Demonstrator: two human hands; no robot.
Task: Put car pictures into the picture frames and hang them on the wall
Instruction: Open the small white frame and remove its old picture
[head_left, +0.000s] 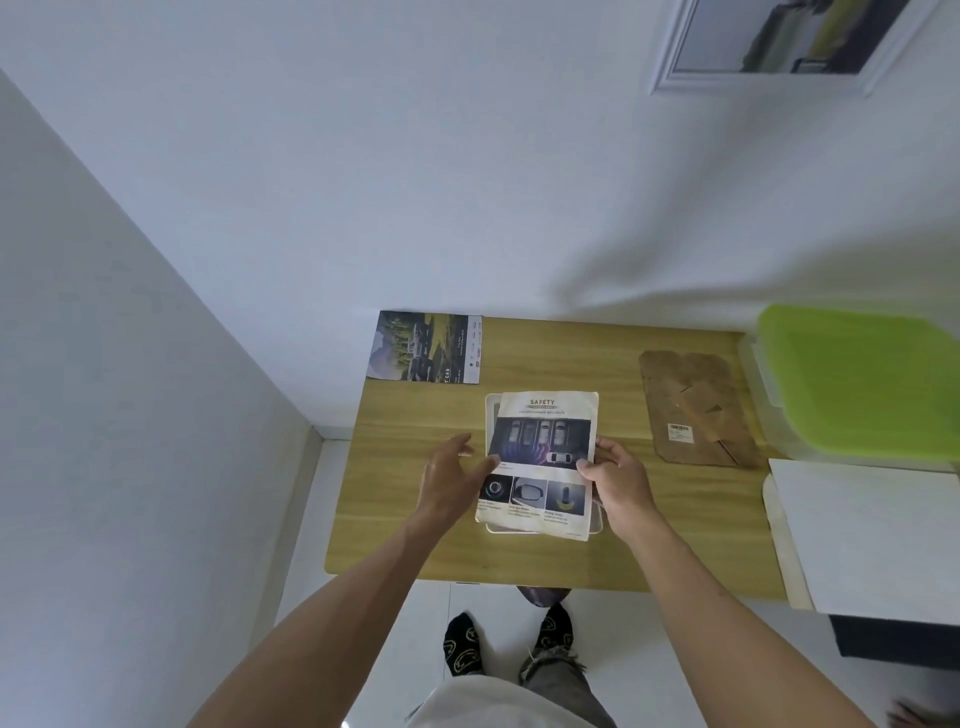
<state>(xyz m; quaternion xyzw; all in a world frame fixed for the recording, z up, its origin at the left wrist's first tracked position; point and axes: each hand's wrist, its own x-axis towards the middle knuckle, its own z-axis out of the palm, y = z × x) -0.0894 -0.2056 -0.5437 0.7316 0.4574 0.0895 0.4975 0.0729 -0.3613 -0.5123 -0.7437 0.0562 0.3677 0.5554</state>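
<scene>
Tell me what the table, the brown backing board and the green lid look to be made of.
Table: wood or wood-look laminate, matte, with pale grain lines running across it. Backing board: likely pressed fibreboard or cardboard, dull mottled brown, with a cut-out stand flap and a white sticker. Green lid: probably plastic, translucent lime, smooth, on a clear box.

Car picture (540, 457): printed sheet headed "SAFETY", parked cars seen from above, three small photos beneath; lies slightly skewed over a white picture frame (490, 410) flat at the table's middle. Second car picture (423, 347): landscape print with vehicles, flat at the table's far-left corner. Framed picture (779, 41): white frame, hanging on the wall.
</scene>
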